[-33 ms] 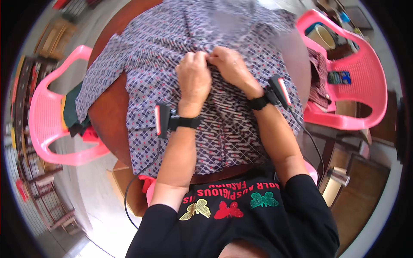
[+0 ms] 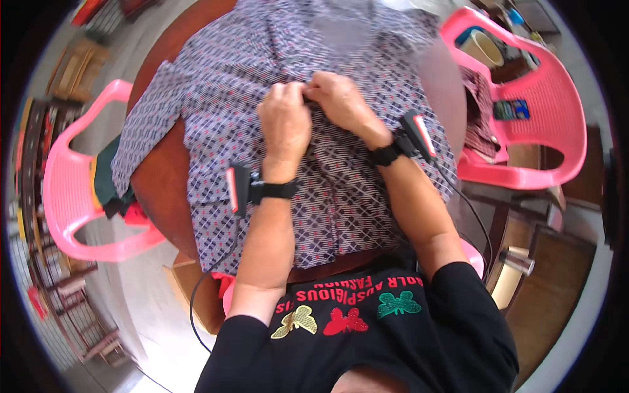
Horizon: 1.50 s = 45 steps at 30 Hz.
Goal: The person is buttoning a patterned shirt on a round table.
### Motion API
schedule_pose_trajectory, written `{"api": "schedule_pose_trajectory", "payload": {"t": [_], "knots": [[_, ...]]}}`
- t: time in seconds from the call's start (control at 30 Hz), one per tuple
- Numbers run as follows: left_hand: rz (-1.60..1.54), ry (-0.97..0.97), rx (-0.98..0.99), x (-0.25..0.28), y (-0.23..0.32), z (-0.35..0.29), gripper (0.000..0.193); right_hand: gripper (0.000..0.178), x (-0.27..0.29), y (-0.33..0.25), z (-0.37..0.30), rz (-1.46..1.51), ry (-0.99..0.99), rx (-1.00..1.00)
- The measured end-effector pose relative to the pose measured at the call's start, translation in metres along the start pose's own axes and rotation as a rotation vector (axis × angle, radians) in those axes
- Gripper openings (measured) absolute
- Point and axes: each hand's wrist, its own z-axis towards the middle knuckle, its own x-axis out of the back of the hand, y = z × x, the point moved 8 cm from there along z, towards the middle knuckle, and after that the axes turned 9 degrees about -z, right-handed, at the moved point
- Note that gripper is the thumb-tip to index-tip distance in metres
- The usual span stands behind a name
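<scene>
A patterned long-sleeved shirt (image 2: pixel 229 118) lies spread over a round brown table (image 2: pixel 160 160), its front facing up. Both hands meet over the shirt's front opening, at about the middle of its upper half. My left hand (image 2: pixel 285 121) is closed, fingers curled down onto the cloth along the front edge. Right beside it, my right hand (image 2: pixel 337 98) pinches the same edge with thumb and forefinger. The fingertips nearly touch, and whatever small part lies between them, such as a button, is hidden. Below the hands the two front panels run down toward me.
Pink plastic chairs stand left (image 2: pixel 78 190) and right (image 2: pixel 544 118) of the table; the right one bears a checked cloth (image 2: pixel 479 108) and a small dark packet (image 2: pixel 511 109). Dark cables (image 2: pixel 481 226) trail from devices strapped to both wrists. An open cardboard box (image 2: pixel 196 295) sits on the floor.
The whole view has shifted slightly, so the shirt and hands appear a little further left. Both hands stay closed at the same spot on the shirt's front edge.
</scene>
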Motion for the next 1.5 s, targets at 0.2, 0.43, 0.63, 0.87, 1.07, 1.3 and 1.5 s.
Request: {"api": "schedule_pose_trajectory", "payload": {"t": [0.2,0.43,0.63,0.87,1.07,1.3,1.5], "knots": [[-0.383,-0.106,0.188,-0.004,-0.025,0.007,0.013,0.013,0.006,0.003,-0.004,0.102,0.146,0.092],[-0.195,-0.159,0.255,-0.01,-0.024,0.007,0.012,0.01,0.016,-0.001,-0.007,0.102,0.101,0.085],[-0.253,-0.219,0.355,-0.016,-0.045,0.003,0.015,0.03,0.006,-0.011,-0.01,-0.075,0.026,0.112],[-0.454,-0.244,0.414,-0.018,-0.05,0.002,0.016,0.034,0.009,-0.02,-0.011,-0.174,0.082,0.157],[-0.439,-0.242,0.435,-0.02,-0.052,0.0,0.017,0.026,0.011,-0.022,-0.013,-0.166,0.117,0.153],[-0.422,-0.241,0.424,-0.019,-0.053,0.001,0.019,0.022,0.007,-0.022,-0.011,-0.121,0.091,0.198],[-0.053,-0.047,0.164,0.0,-0.008,0.008,0.013,0.02,0.005,-0.014,-0.012,-0.138,0.103,0.134]]}}
